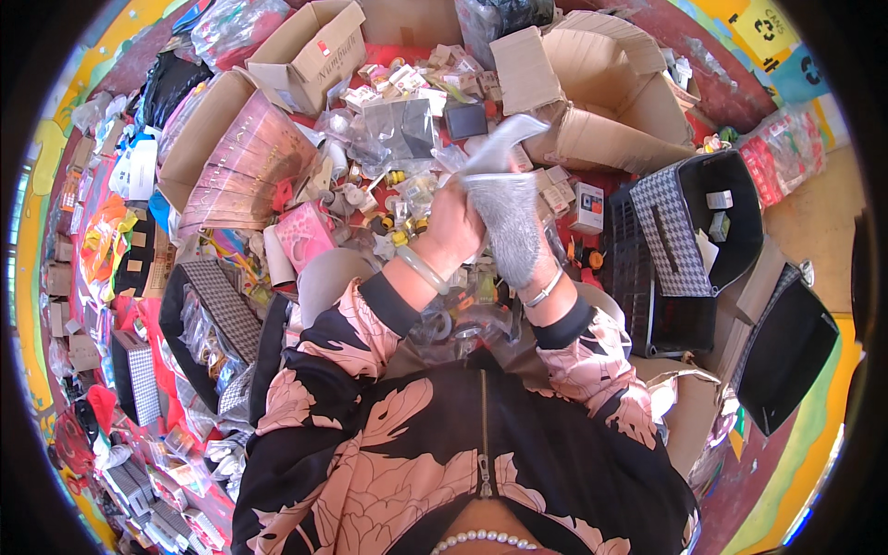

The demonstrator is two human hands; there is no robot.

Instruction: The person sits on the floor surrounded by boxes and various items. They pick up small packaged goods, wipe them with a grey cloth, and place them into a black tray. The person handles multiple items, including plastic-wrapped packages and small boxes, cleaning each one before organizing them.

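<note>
In front of my chest I hold up a silvery grey, limp, sock-like piece (507, 217) with a sparkly or mesh-like surface; its exact kind is unclear. A paler, motion-blurred flap (504, 143) sticks out above it. My left hand (453, 222) is closed on the piece's left edge, a pale bangle on the wrist. My right hand (548, 264) is behind its right side, and most of its fingers are hidden. Beneath both hands lies a heap of small packaged goods, with several yellow-and-black pieces (396, 178) and clear plastic wrapping (472, 324).
Open cardboard boxes (319, 55) (620, 83) stand at the far side. To the right are a black bin with a checked panel (731, 208) and a black crate (652, 319). A pink fan-shaped stack (254, 162) and a checked box (217, 310) sit left, beside scattered goods.
</note>
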